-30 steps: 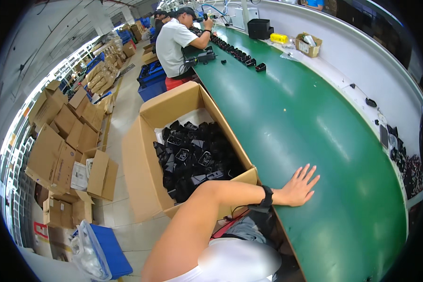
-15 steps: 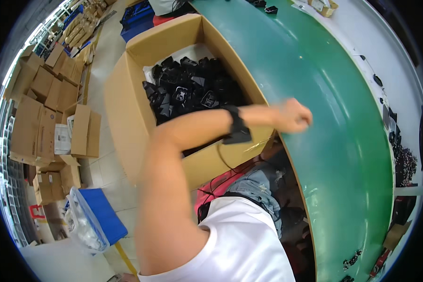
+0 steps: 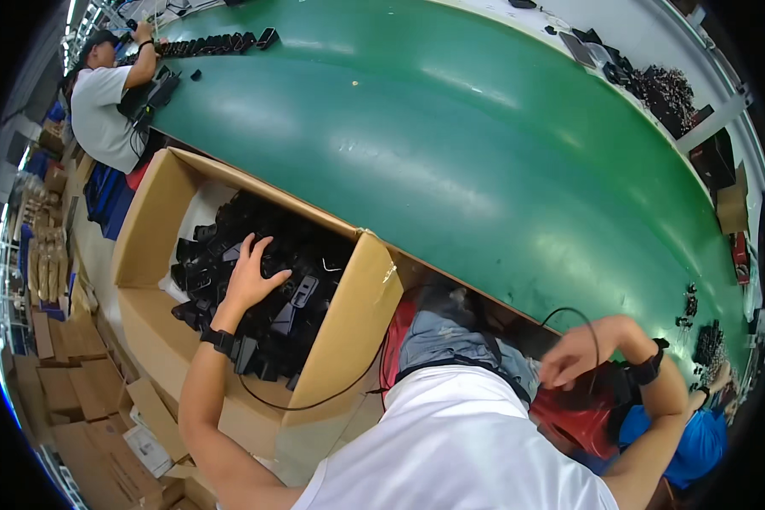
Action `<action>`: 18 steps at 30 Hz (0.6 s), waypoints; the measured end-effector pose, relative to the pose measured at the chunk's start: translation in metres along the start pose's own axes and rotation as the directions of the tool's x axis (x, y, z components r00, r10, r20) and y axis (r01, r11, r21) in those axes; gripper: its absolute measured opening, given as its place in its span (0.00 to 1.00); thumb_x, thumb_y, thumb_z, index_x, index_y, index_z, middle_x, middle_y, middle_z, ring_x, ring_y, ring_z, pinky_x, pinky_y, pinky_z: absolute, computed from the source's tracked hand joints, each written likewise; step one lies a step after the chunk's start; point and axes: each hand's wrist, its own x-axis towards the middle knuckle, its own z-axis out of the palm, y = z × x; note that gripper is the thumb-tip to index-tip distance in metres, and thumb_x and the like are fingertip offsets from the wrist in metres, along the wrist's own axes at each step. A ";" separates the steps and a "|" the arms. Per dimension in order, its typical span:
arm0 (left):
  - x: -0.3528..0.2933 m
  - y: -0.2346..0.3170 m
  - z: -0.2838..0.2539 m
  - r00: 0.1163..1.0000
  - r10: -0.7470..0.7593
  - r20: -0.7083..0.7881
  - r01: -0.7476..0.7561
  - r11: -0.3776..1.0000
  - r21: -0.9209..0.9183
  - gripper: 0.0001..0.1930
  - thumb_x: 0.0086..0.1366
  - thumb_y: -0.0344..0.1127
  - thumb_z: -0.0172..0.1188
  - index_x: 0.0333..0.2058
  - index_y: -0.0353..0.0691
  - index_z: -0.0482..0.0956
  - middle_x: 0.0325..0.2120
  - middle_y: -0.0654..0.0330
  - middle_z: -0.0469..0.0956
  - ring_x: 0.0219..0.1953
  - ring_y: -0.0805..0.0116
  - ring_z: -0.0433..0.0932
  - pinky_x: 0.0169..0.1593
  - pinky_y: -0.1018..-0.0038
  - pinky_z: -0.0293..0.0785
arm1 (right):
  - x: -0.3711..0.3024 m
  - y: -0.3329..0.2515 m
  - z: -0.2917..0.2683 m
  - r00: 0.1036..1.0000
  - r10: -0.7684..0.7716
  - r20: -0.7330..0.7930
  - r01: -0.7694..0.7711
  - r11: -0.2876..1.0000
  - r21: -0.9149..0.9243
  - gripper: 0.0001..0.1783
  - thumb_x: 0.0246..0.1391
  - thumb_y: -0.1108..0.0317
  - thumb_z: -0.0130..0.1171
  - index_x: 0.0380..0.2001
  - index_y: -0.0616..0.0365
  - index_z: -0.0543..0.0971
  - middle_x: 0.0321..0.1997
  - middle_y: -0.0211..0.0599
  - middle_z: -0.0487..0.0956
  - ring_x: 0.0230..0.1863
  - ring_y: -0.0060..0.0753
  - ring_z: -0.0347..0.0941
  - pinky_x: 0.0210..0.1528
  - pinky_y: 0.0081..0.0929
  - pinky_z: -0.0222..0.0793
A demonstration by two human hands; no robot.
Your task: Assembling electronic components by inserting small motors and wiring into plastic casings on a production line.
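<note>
My left hand reaches into a large cardboard box on my left. Its fingers are spread and bent over a heap of black plastic parts, with nothing visibly lifted. Some parts show grey rectangular faces. My right hand hangs above my lap, by the near edge of the green table. Its fingers are curled together, and no object shows in them. Both wrists wear black bands. A thin black cable loops past the right hand.
A person in a white shirt works at the far left beside a row of black parts. Another in a blue shirt sits at the right. Small metal pieces lie near the table's right end. Cardboard cartons stand at lower left.
My left arm, stretched across the box with its hand over the table, has swung back to the heap. My right hand has come into view. The view has turned rightward.
</note>
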 end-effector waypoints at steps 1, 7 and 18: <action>0.007 0.011 -0.006 0.999 -0.004 -0.038 0.005 1.000 0.031 0.34 0.49 0.48 0.69 0.54 0.48 0.67 0.54 0.41 0.65 0.52 0.40 0.70 0.54 0.59 0.70 | -0.007 0.022 0.001 0.945 0.142 0.296 -0.186 0.974 0.126 0.14 0.47 0.70 0.57 0.40 0.59 0.78 0.34 0.46 0.80 0.34 0.47 0.78 0.40 0.40 0.73; 0.063 0.034 -0.003 0.983 0.183 -0.017 -0.179 0.976 0.122 0.16 0.54 0.35 0.61 0.41 0.39 0.71 0.38 0.49 0.75 0.42 0.45 0.74 0.44 0.58 0.73 | -0.103 0.061 0.041 0.456 0.305 -0.836 -0.733 0.662 -0.158 0.11 0.46 0.61 0.57 0.19 0.56 0.79 0.24 0.43 0.80 0.29 0.50 0.76 0.34 0.42 0.71; 0.084 0.024 -0.096 0.971 -0.215 -0.101 0.161 0.909 -0.385 0.16 0.60 0.41 0.63 0.37 0.30 0.79 0.30 0.45 0.80 0.30 0.55 0.78 0.34 0.65 0.75 | -0.206 0.256 0.135 -0.776 -0.028 -0.631 -0.486 0.663 0.569 0.24 0.48 0.58 0.63 0.47 0.57 0.73 0.51 0.48 0.71 0.53 0.54 0.67 0.55 0.41 0.64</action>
